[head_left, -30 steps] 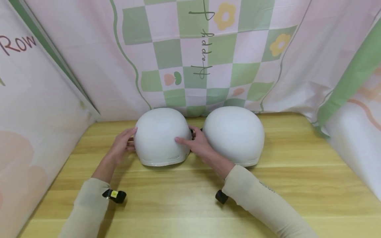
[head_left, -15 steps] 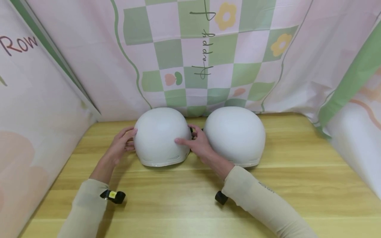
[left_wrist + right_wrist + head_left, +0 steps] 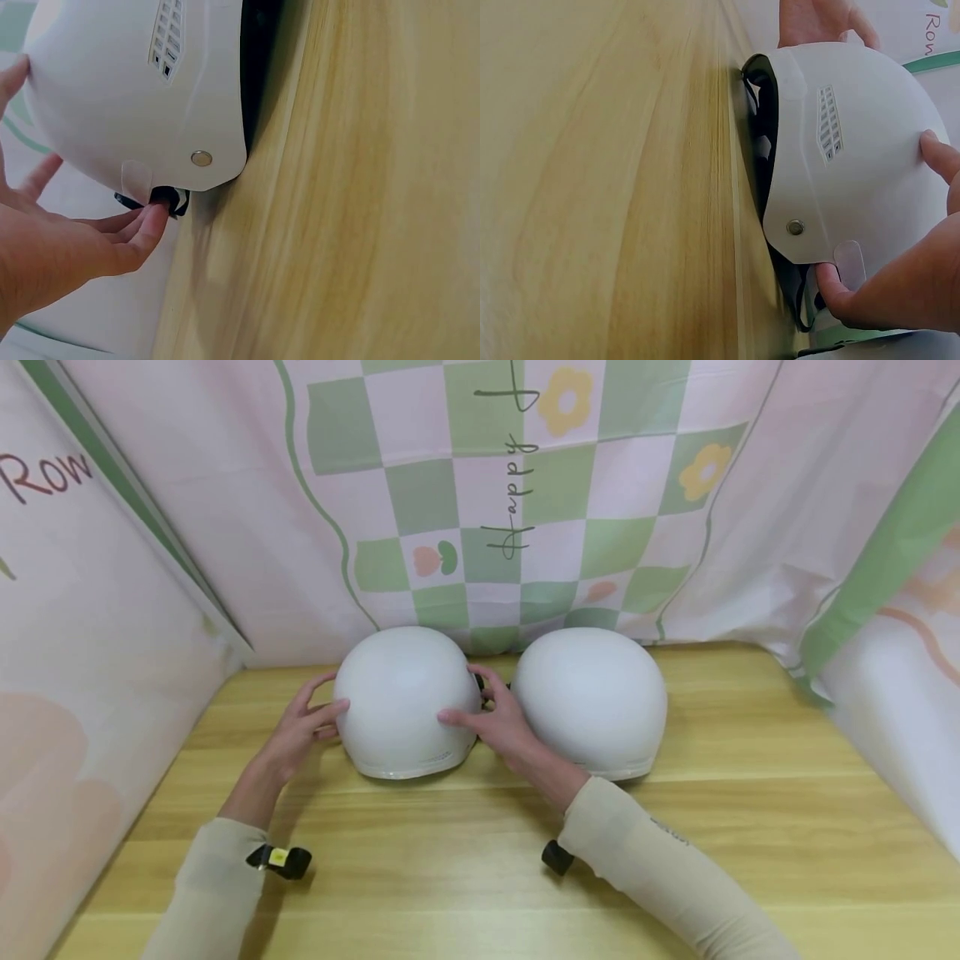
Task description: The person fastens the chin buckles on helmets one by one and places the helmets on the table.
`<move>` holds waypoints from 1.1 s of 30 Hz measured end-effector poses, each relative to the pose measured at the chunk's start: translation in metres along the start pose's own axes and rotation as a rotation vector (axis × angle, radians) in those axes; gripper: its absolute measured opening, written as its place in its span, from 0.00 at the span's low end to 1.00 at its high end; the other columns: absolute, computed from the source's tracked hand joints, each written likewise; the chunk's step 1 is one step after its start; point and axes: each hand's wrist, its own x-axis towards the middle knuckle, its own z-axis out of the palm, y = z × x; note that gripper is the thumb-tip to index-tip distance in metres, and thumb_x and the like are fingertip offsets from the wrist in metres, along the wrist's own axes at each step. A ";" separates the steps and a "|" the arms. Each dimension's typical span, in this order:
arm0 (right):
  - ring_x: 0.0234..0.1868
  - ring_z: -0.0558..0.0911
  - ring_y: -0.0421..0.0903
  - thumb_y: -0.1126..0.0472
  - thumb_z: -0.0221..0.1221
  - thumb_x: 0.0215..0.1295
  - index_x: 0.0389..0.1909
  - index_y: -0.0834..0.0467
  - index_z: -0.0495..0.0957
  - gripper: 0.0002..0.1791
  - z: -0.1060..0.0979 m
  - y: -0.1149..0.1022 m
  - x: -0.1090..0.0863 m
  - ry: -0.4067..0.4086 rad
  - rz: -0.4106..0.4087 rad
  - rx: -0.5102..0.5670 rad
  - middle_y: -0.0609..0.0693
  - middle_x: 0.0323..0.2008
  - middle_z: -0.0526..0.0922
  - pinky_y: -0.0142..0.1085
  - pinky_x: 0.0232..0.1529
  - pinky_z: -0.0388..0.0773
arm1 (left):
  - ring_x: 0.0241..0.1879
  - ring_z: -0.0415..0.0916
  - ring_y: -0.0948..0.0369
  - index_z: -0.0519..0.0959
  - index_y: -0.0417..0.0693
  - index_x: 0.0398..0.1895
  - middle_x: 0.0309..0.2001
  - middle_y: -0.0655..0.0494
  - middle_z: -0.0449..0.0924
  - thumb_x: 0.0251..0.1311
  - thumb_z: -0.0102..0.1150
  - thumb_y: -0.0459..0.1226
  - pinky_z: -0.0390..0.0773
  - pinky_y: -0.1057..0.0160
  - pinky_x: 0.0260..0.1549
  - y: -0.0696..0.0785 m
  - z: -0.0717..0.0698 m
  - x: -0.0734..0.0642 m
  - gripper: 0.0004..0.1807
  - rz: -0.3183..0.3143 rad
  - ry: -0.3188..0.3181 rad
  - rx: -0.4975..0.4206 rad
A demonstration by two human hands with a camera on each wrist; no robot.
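Two smooth white helmets stand side by side on the wooden table. My hands hold the left helmet point(image 3: 401, 702) from both sides. My left hand point(image 3: 296, 727) is at its left side, one digit on the shell; in the left wrist view its fingertips touch the lower rim by a black strap point(image 3: 174, 201). My right hand point(image 3: 501, 714) grips the right side, thumb on the shell, with fingers at the rim in the right wrist view. A vent grille point(image 3: 829, 124) and a round rivet point(image 3: 795, 226) show there. The helmet's inside is mostly hidden.
Close to my right hand stands the right helmet point(image 3: 592, 702). Behind both hangs a checked curtain point(image 3: 555, 485), with more printed cloth point(image 3: 90, 635) along the left side. The wooden table point(image 3: 420, 860) extends in front of the helmets.
The left helmet has shifted very slightly to the left and up in the head view. My left hand's fingers have spread and changed position on its side. My right hand stays almost in place.
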 end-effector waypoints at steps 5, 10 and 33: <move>0.69 0.68 0.61 0.61 0.75 0.60 0.78 0.45 0.62 0.47 0.000 0.000 0.000 -0.003 0.002 -0.006 0.64 0.71 0.63 0.54 0.61 0.76 | 0.56 0.77 0.59 0.53 0.59 0.82 0.74 0.32 0.61 0.76 0.58 0.45 0.75 0.59 0.58 -0.001 -0.002 -0.002 0.37 0.001 -0.007 0.010; 0.66 0.70 0.61 0.58 0.73 0.63 0.77 0.45 0.62 0.44 0.000 -0.001 0.000 -0.012 0.004 0.003 0.64 0.70 0.65 0.54 0.59 0.76 | 0.61 0.73 0.55 0.56 0.62 0.81 0.74 0.33 0.60 0.76 0.57 0.43 0.74 0.58 0.59 0.000 -0.003 -0.006 0.35 0.020 -0.006 -0.003; 0.67 0.75 0.63 0.64 0.75 0.59 0.82 0.44 0.52 0.56 -0.001 -0.004 -0.005 0.026 -0.012 0.098 0.63 0.76 0.58 0.56 0.62 0.76 | 0.48 0.75 0.67 0.70 0.59 0.58 0.56 0.59 0.70 0.79 0.50 0.51 0.78 0.68 0.51 0.010 0.010 -0.009 0.14 0.052 0.225 -0.168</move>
